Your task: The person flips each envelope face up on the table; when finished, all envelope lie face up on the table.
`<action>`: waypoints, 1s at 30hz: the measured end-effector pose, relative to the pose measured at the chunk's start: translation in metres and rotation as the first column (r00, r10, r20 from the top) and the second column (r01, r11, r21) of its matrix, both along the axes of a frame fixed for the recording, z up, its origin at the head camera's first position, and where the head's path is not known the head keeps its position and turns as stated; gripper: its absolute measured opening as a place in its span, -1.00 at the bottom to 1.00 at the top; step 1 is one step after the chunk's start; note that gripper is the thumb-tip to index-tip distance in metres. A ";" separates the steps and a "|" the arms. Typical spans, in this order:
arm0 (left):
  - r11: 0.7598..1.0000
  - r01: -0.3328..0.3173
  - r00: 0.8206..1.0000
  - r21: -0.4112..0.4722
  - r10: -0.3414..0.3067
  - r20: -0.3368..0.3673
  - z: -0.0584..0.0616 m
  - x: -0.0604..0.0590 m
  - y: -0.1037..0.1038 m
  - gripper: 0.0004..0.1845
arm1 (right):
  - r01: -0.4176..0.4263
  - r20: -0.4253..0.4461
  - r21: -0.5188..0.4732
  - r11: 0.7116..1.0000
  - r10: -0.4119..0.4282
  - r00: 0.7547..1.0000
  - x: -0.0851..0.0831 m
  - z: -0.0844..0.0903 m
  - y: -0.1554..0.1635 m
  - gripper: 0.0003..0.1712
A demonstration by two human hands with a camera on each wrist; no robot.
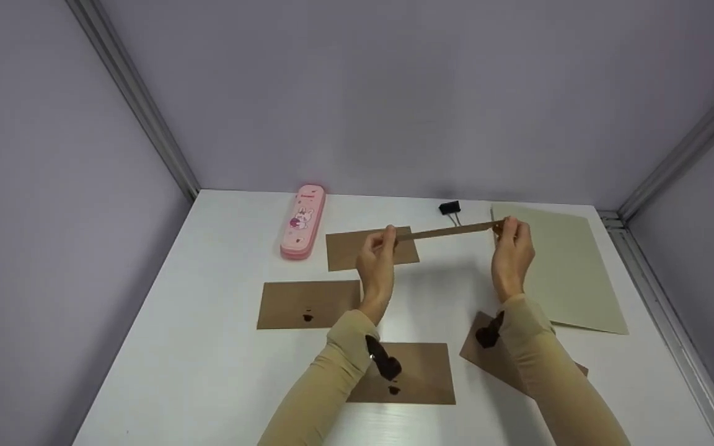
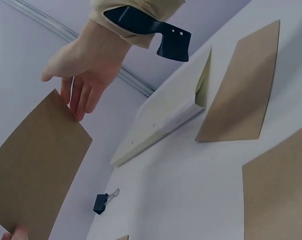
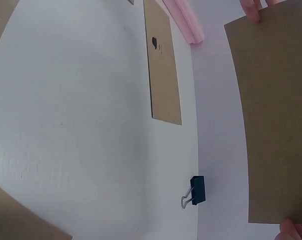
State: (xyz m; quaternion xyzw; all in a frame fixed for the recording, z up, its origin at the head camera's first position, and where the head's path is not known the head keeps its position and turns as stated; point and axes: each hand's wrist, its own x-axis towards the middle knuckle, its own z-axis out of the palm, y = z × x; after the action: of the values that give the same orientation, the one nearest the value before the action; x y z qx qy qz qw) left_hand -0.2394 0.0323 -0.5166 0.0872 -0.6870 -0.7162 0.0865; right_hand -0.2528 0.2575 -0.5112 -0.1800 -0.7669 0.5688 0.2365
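Kraft card (image 1: 450,232), held edge-on in the head view, looks like a thin brown strip raised above the far part of the white desk (image 1: 220,359). The left hand (image 1: 377,260) pinches its left end and the right hand (image 1: 511,251) pinches its right end, each grip closed on the card between thumb and fingers. Below lie four more brown cards: one under the left hand (image 1: 348,251), one toward the left edge (image 1: 307,303), one near the front edge (image 1: 419,371), and one partly under the right sleeve (image 1: 487,356). A pink pencil case (image 1: 303,221) lies near the far left corner, a black binder clip (image 1: 450,208) sits by the far edge, and a pale green folder (image 1: 571,272) lies along the right edge.

The left wrist view shows the held card's broad flat face, which the head view hides, with the right hand's fingers at its upper corner. It also shows the folder's open, doubled edge.

The right wrist view shows the same face from the other end, fingertips at both of the card's ends, and the clip's wire handles lying on the desk.
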 end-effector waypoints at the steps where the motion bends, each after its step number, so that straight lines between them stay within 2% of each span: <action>1: 1.000 -0.002 1.000 0.012 0.002 0.002 0.001 0.000 0.000 -0.65 | 0.008 -0.007 -0.016 1.000 -0.008 1.000 0.000 0.001 0.000 -0.38; 5: 0.999 -0.012 1.000 0.043 0.011 0.007 0.004 -0.003 0.000 -0.73 | 0.010 -0.041 -0.065 0.998 -0.013 0.999 0.001 0.006 0.000 -0.54; 9: 0.998 -0.005 1.000 0.062 0.006 -0.009 0.004 -0.004 -0.001 -0.66 | 0.008 -0.074 -0.062 0.998 -0.013 0.997 0.000 0.008 0.002 -0.68; 12: 0.998 0.000 1.000 0.059 0.001 -0.025 0.004 -0.006 -0.001 -0.60 | 0.008 -0.063 -0.036 0.999 -0.010 0.998 -0.001 0.008 0.004 -0.66; 16: 1.000 0.003 0.999 0.022 -0.001 -0.053 0.004 -0.009 -0.002 -0.54 | -0.025 0.000 0.012 1.000 0.025 1.000 0.001 0.007 0.007 -0.50; 21: 0.994 0.004 0.996 -0.112 -0.014 -0.090 0.002 -0.008 -0.003 -0.51 | -0.118 0.105 0.127 0.985 0.105 0.989 0.004 0.006 0.013 -0.39; 25: 0.972 0.000 0.996 -0.233 -0.020 -0.087 0.000 -0.005 -0.004 -0.55 | -0.218 0.213 0.248 0.944 0.166 0.963 0.008 0.007 0.017 -0.37; 30: 0.945 0.008 0.997 -0.328 -0.031 -0.066 -0.007 -0.003 -0.007 -0.62 | -0.290 0.284 0.321 0.902 0.201 0.938 0.011 0.005 0.020 -0.35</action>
State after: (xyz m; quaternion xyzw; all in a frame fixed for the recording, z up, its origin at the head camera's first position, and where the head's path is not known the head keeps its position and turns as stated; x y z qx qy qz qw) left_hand -0.2422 0.0249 -0.5232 0.0397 -0.7938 -0.5955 0.1167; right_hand -0.2414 0.2773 -0.5057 -0.1037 -0.8971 0.4187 0.0952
